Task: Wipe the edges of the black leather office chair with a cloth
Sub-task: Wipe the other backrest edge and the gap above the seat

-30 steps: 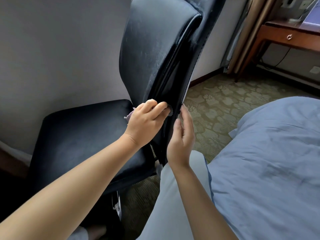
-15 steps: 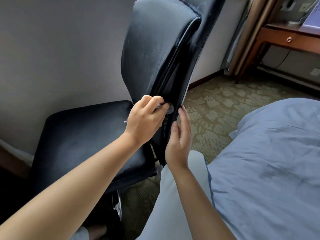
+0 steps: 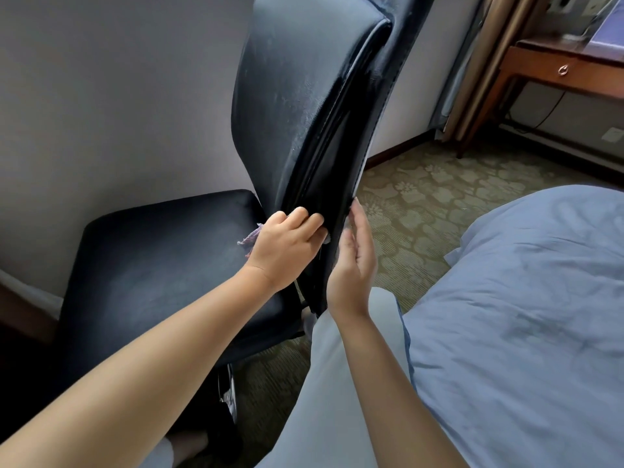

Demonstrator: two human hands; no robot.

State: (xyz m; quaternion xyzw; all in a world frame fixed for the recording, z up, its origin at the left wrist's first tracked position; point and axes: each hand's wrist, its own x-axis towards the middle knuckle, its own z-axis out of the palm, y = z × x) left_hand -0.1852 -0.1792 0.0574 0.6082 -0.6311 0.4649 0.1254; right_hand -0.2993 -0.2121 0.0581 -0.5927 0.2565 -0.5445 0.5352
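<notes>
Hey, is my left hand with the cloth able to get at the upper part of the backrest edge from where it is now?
Probably yes. The left hand grips the cloth low on the backrest edge, and the groove runs upward unobstructed. The right hand rests lower down, out of the way.

Both forearms are bare, without sleeves, watch or rings on the left hand (image 3: 285, 248) or right hand (image 3: 354, 261). Light grey trousers (image 3: 337, 383) cover the legs.

Left hand (image 3: 283, 249) reaches forward with fingers (image 3: 305, 219) curled; right hand (image 3: 354, 261) upright beside it, fingers straight.
</notes>
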